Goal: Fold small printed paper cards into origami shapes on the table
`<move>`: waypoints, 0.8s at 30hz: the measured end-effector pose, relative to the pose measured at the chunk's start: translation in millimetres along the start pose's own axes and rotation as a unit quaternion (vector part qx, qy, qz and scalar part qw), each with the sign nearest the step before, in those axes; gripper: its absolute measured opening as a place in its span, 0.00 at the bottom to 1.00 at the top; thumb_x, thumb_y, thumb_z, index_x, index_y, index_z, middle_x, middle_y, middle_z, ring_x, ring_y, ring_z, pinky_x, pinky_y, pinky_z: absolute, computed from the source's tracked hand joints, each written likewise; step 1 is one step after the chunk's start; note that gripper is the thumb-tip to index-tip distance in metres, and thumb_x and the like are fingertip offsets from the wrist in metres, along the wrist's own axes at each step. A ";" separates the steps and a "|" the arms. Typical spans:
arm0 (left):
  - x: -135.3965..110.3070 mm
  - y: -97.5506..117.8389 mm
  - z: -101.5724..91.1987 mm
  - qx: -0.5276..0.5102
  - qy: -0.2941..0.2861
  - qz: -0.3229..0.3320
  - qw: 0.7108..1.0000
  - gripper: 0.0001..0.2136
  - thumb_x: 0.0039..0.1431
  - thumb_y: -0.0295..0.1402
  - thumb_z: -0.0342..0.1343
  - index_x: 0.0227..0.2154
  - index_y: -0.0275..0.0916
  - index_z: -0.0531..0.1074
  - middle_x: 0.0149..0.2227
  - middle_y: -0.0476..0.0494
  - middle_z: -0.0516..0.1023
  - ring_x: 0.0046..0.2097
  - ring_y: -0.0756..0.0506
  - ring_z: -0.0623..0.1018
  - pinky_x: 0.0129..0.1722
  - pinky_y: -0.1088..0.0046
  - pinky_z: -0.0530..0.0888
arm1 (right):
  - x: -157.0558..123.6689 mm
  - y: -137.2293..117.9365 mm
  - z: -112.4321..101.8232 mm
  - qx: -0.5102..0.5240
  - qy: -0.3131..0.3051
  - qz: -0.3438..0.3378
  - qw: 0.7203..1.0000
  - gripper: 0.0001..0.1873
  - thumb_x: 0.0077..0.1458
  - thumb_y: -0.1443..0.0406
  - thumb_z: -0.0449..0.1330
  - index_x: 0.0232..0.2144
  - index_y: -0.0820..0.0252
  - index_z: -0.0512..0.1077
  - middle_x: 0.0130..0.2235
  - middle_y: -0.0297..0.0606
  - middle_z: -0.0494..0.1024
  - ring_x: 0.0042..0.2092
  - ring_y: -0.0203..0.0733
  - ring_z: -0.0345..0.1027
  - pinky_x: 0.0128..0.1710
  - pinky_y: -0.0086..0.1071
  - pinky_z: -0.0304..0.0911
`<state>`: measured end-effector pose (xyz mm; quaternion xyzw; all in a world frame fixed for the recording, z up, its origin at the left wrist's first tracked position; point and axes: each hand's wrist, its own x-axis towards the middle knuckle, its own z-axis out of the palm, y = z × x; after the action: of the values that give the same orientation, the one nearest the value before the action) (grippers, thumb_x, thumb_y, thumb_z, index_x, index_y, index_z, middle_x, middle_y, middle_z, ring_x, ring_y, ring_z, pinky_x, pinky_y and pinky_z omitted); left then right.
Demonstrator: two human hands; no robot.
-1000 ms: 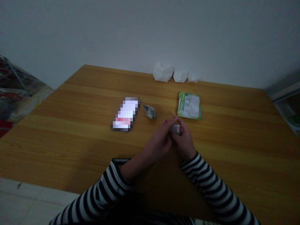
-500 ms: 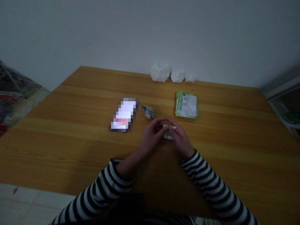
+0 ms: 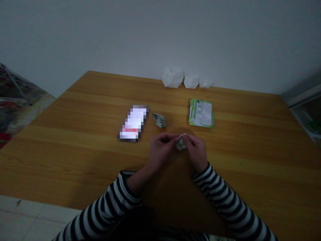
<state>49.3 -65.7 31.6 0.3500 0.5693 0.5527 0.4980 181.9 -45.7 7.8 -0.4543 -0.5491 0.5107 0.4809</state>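
Note:
Between my two hands is a small piece of folded printed paper (image 3: 180, 144), white and green. The fingers of my left hand (image 3: 161, 149) pinch its left side. My right hand (image 3: 197, 150) grips its upper right edge between thumb and fingers. Part of the paper is hidden behind my fingertips. Just beyond my left hand lies a folded printed paper shape (image 3: 159, 120) with a pointed end. A stack of green printed sheets (image 3: 201, 113) rests farther back on the right.
On the wooden table (image 3: 75, 134), a phone (image 3: 133, 123) with a lit, blurred screen lies to the left. Three white folded paper shapes, the biggest (image 3: 172, 78) on the left, stand along the wall (image 3: 150, 33) at the table's back edge.
My fingers have shifted on the paper, whose visible part is now tilted and more bunched. My left fingers, earlier arched over it, have come lower. The view has moved slightly.

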 end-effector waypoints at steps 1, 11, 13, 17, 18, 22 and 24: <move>-0.8 -0.7 0.9 -0.006 0.004 -0.005 1.000 0.05 0.47 0.32 0.70 0.27 0.37 0.83 0.30 0.42 0.85 0.32 0.46 0.82 0.35 0.72 0.78 | -1.1 -1.0 0.9 -0.004 0.006 -0.006 1.000 0.19 0.59 0.52 0.61 0.27 0.59 0.79 0.26 0.35 0.78 0.29 0.38 0.69 0.29 0.30 0.65; 2.0 -8.4 -3.5 -0.040 0.012 -0.023 0.999 0.13 0.47 0.36 0.71 0.35 0.36 0.82 0.33 0.40 0.85 0.33 0.45 0.83 0.35 0.72 0.79 | 1.3 3.0 -4.7 -0.037 -0.041 -0.033 0.998 0.21 0.64 0.51 0.55 0.50 0.56 0.76 0.41 0.41 0.81 0.41 0.44 0.75 0.41 0.36 0.71; 3.6 -6.8 -4.9 -0.039 0.027 -0.019 0.999 0.11 0.47 0.36 0.71 0.33 0.36 0.82 0.32 0.41 0.85 0.32 0.46 0.82 0.34 0.73 0.79 | 2.9 4.5 -8.0 -0.020 -0.077 -0.029 0.996 0.28 0.63 0.52 0.57 0.62 0.52 0.66 0.49 0.41 0.80 0.45 0.45 0.76 0.45 0.39 0.71; 6.1 -3.9 -6.1 -0.018 -0.049 -0.008 0.999 0.10 0.50 0.37 0.68 0.34 0.36 0.82 0.34 0.42 0.85 0.33 0.47 0.82 0.36 0.73 0.77 | 4.6 6.0 -12.8 -0.053 -0.080 -0.038 0.995 0.23 0.65 0.54 0.54 0.58 0.53 0.71 0.51 0.41 0.81 0.50 0.47 0.75 0.52 0.43 0.70; 6.7 -3.3 -6.6 0.002 -0.068 -0.006 0.998 0.10 0.50 0.37 0.68 0.33 0.36 0.82 0.33 0.42 0.84 0.33 0.47 0.81 0.35 0.74 0.77 | 4.7 5.9 -13.5 -0.076 -0.086 -0.053 0.992 0.22 0.66 0.55 0.53 0.58 0.53 0.72 0.53 0.42 0.79 0.54 0.48 0.73 0.56 0.44 0.67; 9.4 -1.8 -10.2 0.076 -0.088 -0.017 0.993 0.10 0.48 0.37 0.68 0.26 0.34 0.80 0.26 0.43 0.81 0.27 0.48 0.77 0.28 0.75 0.72 | 4.0 4.2 -14.0 -0.113 -0.133 -0.080 0.982 0.26 0.65 0.58 0.55 0.64 0.51 0.63 0.60 0.42 0.74 0.61 0.49 0.67 0.61 0.48 0.62; 11.5 -1.3 -12.5 0.081 -0.062 -0.011 0.995 0.10 0.49 0.38 0.68 0.24 0.35 0.78 0.24 0.45 0.79 0.26 0.49 0.75 0.26 0.75 0.71 | 3.1 2.9 -14.1 -0.079 -0.139 -0.050 0.986 0.30 0.65 0.58 0.56 0.67 0.50 0.58 0.49 0.41 0.81 0.50 0.47 0.76 0.51 0.44 0.71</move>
<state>34.6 -58.5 26.9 0.4161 0.5842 0.4764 0.5085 195.5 -40.7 5.4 -0.3874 -0.6709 0.4996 0.3875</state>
